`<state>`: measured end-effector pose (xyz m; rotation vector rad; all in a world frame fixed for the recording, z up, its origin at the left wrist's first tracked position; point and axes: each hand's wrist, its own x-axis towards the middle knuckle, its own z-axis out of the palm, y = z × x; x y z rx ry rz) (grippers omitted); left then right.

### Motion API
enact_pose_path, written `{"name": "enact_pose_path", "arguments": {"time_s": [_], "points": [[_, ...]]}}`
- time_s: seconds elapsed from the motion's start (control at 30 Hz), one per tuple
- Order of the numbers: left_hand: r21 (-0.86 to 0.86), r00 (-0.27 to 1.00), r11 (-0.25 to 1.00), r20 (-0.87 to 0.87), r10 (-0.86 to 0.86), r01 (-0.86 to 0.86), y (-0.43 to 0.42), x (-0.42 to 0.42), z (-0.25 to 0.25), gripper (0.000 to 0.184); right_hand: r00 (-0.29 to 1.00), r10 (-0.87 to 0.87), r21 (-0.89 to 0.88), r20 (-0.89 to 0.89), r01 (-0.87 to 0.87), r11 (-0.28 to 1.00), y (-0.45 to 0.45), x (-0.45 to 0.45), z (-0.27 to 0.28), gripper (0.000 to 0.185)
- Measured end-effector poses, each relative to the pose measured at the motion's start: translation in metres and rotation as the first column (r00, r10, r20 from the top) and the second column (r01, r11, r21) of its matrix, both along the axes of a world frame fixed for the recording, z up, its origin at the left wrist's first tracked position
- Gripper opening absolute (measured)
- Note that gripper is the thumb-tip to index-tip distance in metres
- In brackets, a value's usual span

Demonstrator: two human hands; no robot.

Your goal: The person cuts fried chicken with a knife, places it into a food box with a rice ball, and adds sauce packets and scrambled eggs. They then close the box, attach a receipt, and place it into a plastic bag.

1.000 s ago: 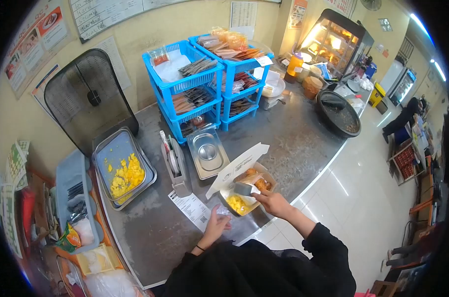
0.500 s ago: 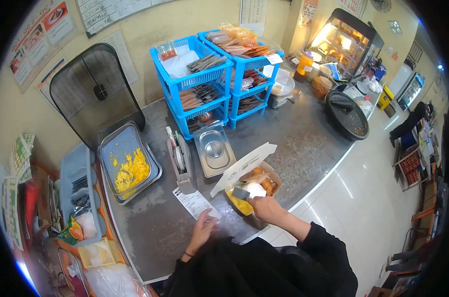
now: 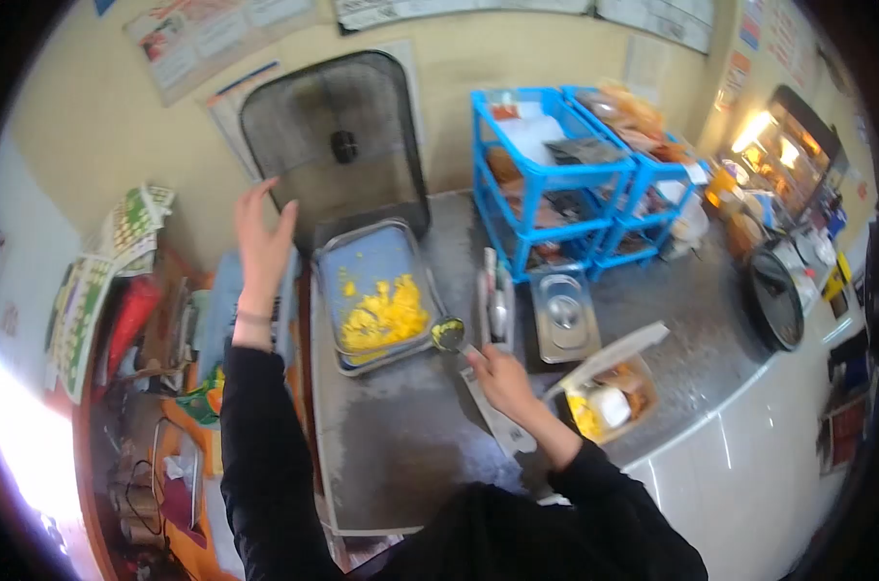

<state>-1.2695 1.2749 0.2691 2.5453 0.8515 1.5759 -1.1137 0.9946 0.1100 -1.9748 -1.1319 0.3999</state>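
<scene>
One scoop, seemingly, in right hand; left hand aloft

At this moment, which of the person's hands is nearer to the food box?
Right. The right hand, holding a utensil, is just left of the food box. The left hand is raised by the mesh cover, farther away, past the tray.
</scene>
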Motion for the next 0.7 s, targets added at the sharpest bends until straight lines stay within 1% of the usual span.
{"name": "enact_pose_path", "arguments": {"time_s": [0.03, 0.1, 0.17, 0.2, 0.27, 0.33, 0.4, 0.43, 0.47, 0.57, 0.6, 0.63, 0.7], "points": [[0.061, 0.999, 0.998, -0.045, 0.003, -0.001, 0.020, 0.008, 0.011, 0.042, 0.998, -0.024, 0.028, 0.055, 0.022, 0.999, 0.036, -0.010, -0.014, 0.033], [0.152, 0.988, 0.986, -0.133, 0.084, -0.063, 0.053, 0.025, 0.030, 0.052, 0.996, -0.071, 0.007, 0.063, 0.070, 0.997, 0.094, -0.026, -0.045, 0.032], [0.293, 0.950, 0.939, -0.200, 0.242, -0.177, 0.083, 0.040, 0.046, 0.057, 0.988, -0.094, 0.067, 0.120, 0.086, 0.994, 0.128, -0.040, -0.073, 0.031], [0.357, 0.924, 0.909, -0.226, 0.308, -0.215, 0.097, 0.050, 0.049, 0.059, 0.982, -0.118, 0.088, 0.149, 0.105, 0.991, 0.135, -0.044, -0.082, 0.031], [0.361, 0.883, 0.900, -0.301, 0.360, -0.244, 0.124, 0.063, 0.064, 0.065, 0.951, -0.136, 0.038, 0.278, 0.131, 0.991, 0.119, -0.052, -0.071, 0.029], [0.349, 0.821, 0.876, -0.350, 0.452, -0.333, 0.161, 0.077, 0.072, 0.070, 0.939, -0.101, 0.182, 0.329, 0.042, 0.982, 0.088, -0.057, -0.070, 0.032], [0.276, 0.844, 0.921, -0.389, 0.369, -0.275, 0.213, 0.086, 0.068, 0.072, 0.965, 0.033, 0.175, 0.260, -0.080, 0.981, 0.056, -0.064, -0.084, 0.026], [0.274, 0.811, 0.918, -0.441, 0.385, -0.287, 0.234, 0.090, 0.065, 0.073, 0.986, 0.116, 0.060, 0.118, -0.123, 0.991, 0.042, -0.066, -0.100, 0.023], [0.278, 0.767, 0.911, -0.496, 0.407, -0.304, 0.246, 0.094, 0.061, 0.073, 0.981, 0.187, -0.040, -0.045, -0.189, 0.981, 0.035, -0.068, -0.114, 0.020], [0.294, 0.764, 0.875, -0.432, 0.480, -0.384, 0.251, 0.101, 0.053, 0.072, 0.934, 0.291, -0.037, -0.206, -0.304, 0.952, 0.046, -0.063, -0.139, 0.017], [0.391, 0.797, 0.843, -0.332, 0.504, -0.370, 0.261, 0.101, 0.048, 0.071, 0.933, 0.292, 0.039, -0.210, -0.290, 0.956, 0.057, -0.061, -0.146, 0.018], [0.416, 0.817, 0.839, -0.301, 0.491, -0.351, 0.261, 0.101, 0.049, 0.070, 0.930, 0.293, 0.114, -0.220, -0.273, 0.955, 0.074, -0.060, -0.144, 0.019], [0.462, 0.850, 0.832, -0.260, 0.457, -0.306, 0.252, 0.091, 0.062, 0.067, 0.961, 0.244, 0.160, -0.129, -0.222, 0.962, 0.107, -0.066, -0.148, 0.025]]}}
